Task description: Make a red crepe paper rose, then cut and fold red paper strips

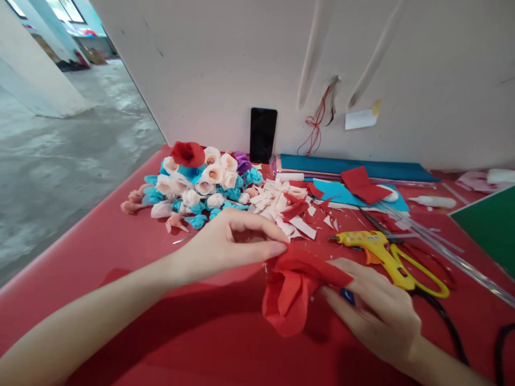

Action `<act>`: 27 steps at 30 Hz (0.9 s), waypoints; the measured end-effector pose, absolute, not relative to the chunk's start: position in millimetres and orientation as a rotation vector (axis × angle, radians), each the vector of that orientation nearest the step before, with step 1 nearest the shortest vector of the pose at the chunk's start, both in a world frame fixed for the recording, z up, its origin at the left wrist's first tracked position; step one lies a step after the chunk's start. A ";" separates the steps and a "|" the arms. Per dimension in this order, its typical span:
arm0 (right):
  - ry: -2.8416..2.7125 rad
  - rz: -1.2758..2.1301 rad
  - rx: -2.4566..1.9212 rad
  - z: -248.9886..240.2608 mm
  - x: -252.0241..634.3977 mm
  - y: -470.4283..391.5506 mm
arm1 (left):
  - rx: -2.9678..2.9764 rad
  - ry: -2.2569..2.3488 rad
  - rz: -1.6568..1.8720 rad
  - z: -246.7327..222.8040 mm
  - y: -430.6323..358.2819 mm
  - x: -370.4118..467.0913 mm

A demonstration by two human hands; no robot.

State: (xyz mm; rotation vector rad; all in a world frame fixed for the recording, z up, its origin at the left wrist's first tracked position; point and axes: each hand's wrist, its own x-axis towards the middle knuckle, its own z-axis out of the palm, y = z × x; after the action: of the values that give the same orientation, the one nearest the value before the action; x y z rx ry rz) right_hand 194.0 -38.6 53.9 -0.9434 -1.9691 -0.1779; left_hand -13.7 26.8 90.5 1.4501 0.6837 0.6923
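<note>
A red paper flower point(287, 300) with curled petals is held between my two hands above the red tabletop point(193, 332). My left hand point(231, 244) pinches its upper left edge between thumb and fingers. On the other side, my right hand point(372, 308) grips the flower's base, with thumb and fingers closed. Something small and dark blue point(348, 296) shows between the right fingers; its kind I cannot make out. Just right of that hand lie a yellow glue gun point(370, 244) and yellow-handled scissors point(422, 276).
Behind my left hand, finished paper flowers point(213, 174) are heaped. Paper scraps point(281, 203) lie beside them. A phone point(263, 135) leans on the white panel point(225, 69). Folded blue paper point(354, 167), a white bottle point(432, 201) and clear glue sticks point(454, 257) are at the right.
</note>
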 end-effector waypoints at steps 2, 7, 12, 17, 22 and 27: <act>-1.964 -0.135 -0.926 53.2 194.1 -38.5 | 1.377 0.667 0.687 87.8 27.9 -13.7; -1.827 0.261 -1.036 49.8 196.0 -42.9 | 1.115 0.518 0.802 72.0 29.8 -6.3; -1.441 0.818 -0.971 48.6 192.5 -45.8 | 1.102 0.552 0.900 50.3 19.4 9.3; -1.321 0.991 -0.984 45.7 186.8 -46.6 | 1.358 0.551 0.881 45.4 1.3 14.0; -1.345 1.019 -1.028 43.6 184.7 -48.8 | 1.441 0.578 0.886 47.9 -5.7 13.9; -1.473 0.928 -1.128 43.7 185.9 -50.9 | 1.388 0.594 0.868 49.4 -6.1 16.4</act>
State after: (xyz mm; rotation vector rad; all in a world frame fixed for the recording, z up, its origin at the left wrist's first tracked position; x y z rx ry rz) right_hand 185.9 -50.9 43.7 -1.1283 -1.4729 0.9282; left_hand 16.4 -6.1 49.4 1.3876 0.5944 0.8681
